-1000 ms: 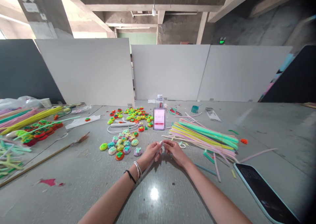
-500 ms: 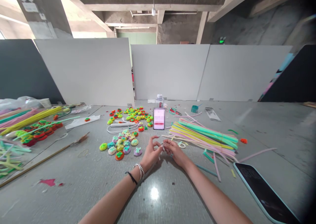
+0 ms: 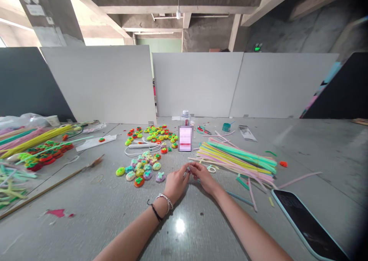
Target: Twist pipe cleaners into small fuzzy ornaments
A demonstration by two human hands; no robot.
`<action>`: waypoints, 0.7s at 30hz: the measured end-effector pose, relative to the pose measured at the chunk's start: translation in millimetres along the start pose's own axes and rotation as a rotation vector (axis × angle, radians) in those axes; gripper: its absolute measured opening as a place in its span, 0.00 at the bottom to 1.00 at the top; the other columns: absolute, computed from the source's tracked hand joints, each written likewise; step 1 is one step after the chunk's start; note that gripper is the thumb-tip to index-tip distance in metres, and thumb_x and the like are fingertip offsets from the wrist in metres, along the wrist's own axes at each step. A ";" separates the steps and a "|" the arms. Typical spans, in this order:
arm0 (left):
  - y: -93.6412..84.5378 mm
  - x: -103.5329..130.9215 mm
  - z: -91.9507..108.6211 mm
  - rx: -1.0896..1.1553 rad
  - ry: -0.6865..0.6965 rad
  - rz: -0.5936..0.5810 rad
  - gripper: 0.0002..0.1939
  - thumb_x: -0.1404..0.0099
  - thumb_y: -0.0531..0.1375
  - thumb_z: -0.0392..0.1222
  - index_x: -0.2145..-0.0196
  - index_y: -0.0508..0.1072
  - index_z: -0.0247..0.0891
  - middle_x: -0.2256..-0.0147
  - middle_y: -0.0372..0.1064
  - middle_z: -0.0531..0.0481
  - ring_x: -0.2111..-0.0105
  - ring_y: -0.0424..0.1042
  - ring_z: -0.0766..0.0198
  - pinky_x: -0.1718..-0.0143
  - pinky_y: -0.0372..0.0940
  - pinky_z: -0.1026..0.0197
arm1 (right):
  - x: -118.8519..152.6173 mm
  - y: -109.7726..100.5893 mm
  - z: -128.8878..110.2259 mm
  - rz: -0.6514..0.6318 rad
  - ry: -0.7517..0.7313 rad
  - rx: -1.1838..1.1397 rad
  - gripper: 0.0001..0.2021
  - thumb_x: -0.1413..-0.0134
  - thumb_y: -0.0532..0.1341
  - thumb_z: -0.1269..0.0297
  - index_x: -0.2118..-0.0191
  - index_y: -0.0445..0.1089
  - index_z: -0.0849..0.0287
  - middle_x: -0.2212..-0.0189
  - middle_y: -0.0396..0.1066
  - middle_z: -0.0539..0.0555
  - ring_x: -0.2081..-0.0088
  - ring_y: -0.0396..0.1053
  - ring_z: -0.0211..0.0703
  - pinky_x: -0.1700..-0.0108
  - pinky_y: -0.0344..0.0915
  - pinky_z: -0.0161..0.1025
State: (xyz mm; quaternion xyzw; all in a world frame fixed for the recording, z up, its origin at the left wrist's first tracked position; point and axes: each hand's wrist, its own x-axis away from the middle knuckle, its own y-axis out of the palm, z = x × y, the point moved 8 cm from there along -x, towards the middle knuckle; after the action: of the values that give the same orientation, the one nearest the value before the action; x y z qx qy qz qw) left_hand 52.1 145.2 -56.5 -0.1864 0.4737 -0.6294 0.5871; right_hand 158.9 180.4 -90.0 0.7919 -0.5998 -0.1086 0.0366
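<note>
Above the grey table, my left hand (image 3: pixel 176 183) and my right hand (image 3: pixel 203 176) meet fingertip to fingertip. Both pinch a small pale piece of pipe cleaner (image 3: pixel 189 169), mostly hidden by the fingers. Just beyond my right hand lies a small cream pipe-cleaner ring (image 3: pixel 211 169). A bundle of pink, yellow and mint pipe cleaners (image 3: pixel 235 157) rests to its right. Left of my left hand sits a cluster of small pastel pipe-cleaner pieces with green tops (image 3: pixel 140 172), with an orange one (image 3: pixel 139 181) at the near edge.
A lit phone (image 3: pixel 185 138) stands upright against a bottle (image 3: pixel 185 117). Orange and yellow pieces (image 3: pixel 161 132) and a white cable device (image 3: pixel 140 145) lie left of it. Pliers (image 3: pixel 204 130) and teal tape (image 3: pixel 226 127) lie behind. A larger phone (image 3: pixel 307 224) lies right; a stick (image 3: pixel 51 184) left.
My left hand has turned over so that its back faces up, and its fingers have closed in against the right fingertips. My right hand has barely moved.
</note>
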 end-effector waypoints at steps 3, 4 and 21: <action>-1.0 -0.1 -2.6 0.017 -0.048 -0.010 0.22 0.33 0.48 0.46 0.42 0.60 0.45 0.62 0.76 0.46 0.64 0.74 0.58 0.65 0.61 0.63 | 0.4 -0.8 0.4 0.007 0.002 -0.025 0.20 0.53 0.64 0.50 0.57 0.68 0.57 0.76 0.60 0.46 0.76 0.54 0.32 0.75 0.49 0.33; -1.8 0.1 -3.3 0.033 -0.071 -0.012 0.22 0.33 0.48 0.45 0.42 0.60 0.45 0.62 0.75 0.46 0.64 0.74 0.59 0.65 0.61 0.63 | 0.4 -0.7 0.2 0.003 -0.006 -0.027 0.20 0.53 0.64 0.51 0.56 0.67 0.56 0.76 0.60 0.46 0.76 0.54 0.33 0.75 0.50 0.33; -4.6 0.3 -0.3 0.021 -0.082 -0.005 0.22 0.34 0.48 0.40 0.42 0.57 0.47 0.62 0.75 0.50 0.66 0.74 0.60 0.67 0.60 0.64 | 0.4 -2.3 6.2 0.031 0.032 -0.093 0.13 0.56 0.63 0.61 0.62 0.62 0.55 0.71 0.65 0.47 0.73 0.63 0.36 0.73 0.54 0.33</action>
State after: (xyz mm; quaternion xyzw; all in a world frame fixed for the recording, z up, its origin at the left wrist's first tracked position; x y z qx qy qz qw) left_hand 49.2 144.3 -53.0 -0.2069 0.4423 -0.6275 0.6065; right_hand 159.8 181.2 -96.5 0.7817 -0.6055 -0.1231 0.0844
